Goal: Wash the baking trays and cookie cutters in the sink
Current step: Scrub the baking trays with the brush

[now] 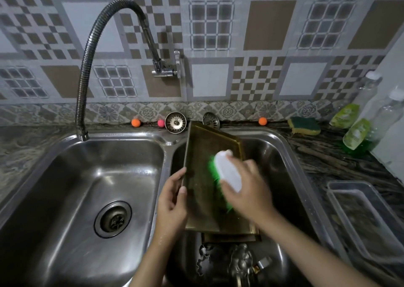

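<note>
A dark brassy baking tray (203, 177) leans tilted in the right basin (277, 155) of a double steel sink. My left hand (173, 201) grips its left edge. My right hand (247, 188) holds a white scrub brush (227, 170) with green bristles pressed against the tray's surface. A second tray's edge (229, 238) shows just below the first. Several metal cookie cutters (231, 262) lie at the bottom of the right basin, near the front.
The left basin (91, 177) holds only its drain. A flexible tap hose (87, 68) arches over it, no water running. Sink strainers (175, 122), a yellow-green sponge (303, 126), soap pouches (356, 133) and bottles stand behind. A clear plastic container (363, 216) sits on the right counter.
</note>
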{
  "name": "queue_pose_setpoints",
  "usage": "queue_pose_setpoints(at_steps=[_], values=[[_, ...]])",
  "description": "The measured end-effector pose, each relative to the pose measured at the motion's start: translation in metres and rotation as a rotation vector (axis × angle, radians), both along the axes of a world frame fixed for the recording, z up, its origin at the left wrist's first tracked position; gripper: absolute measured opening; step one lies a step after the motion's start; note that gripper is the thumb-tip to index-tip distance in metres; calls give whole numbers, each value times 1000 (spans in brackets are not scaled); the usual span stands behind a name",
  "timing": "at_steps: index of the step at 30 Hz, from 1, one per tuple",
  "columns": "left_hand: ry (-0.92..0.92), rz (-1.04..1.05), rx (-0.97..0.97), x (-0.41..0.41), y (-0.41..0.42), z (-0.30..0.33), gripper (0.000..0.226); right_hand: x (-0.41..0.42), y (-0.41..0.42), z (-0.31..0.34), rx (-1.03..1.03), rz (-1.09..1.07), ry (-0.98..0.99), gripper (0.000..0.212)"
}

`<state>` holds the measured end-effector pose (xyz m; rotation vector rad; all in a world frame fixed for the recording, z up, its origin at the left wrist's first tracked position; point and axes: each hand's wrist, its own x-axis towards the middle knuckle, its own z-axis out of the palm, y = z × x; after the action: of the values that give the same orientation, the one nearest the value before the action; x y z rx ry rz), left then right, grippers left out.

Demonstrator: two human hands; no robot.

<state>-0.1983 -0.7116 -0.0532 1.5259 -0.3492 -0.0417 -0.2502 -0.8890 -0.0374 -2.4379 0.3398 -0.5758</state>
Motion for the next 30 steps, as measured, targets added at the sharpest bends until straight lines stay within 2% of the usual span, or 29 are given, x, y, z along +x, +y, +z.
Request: queue_pose_setpoints(at_steps=[2,4,7,9,11,13,15,16,20,22,24,26,28,30], values=[[-13,-72,44,-11,-5,1,39,27,-30,8,16,-183,55,63],[-26,-110,61,-18,-16,1,38,40,-22,23,66,-217,25,62],[-8,-39,8,-6,-18,8,38,13,26,24,19,-16,-34,63],[0,35,-20,6,-6,13,37,-14,29,10,-21,85,-36,64],[-42,26,-14,5,2,18,38,-11,1,8,-24,5,-23,63],[-74,-68,27,-8,-4,20,39,14,-25,19,29,-171,-5,63],[-87,-128,40,-20,-18,16,39,28,-18,35,68,-248,-35,62],[-75,-128,19,-21,-22,15,39,25,-1,40,68,-228,-54,63],[21,40,-88,-2,-8,13,39,-34,52,12,-5,84,-92,64],[-22,41,-88,-8,3,12,34,-32,23,4,-11,18,-72,63],[-54,-47,-52,-25,0,9,36,-4,-14,13,11,-160,-40,62],[-59,-87,-27,-36,-8,5,37,15,-16,31,71,-234,-48,62],[-17,-55,-54,-35,-14,5,37,10,20,35,55,-162,-69,63],[46,19,-117,-25,-10,7,35,-20,59,22,18,6,-89,65]])
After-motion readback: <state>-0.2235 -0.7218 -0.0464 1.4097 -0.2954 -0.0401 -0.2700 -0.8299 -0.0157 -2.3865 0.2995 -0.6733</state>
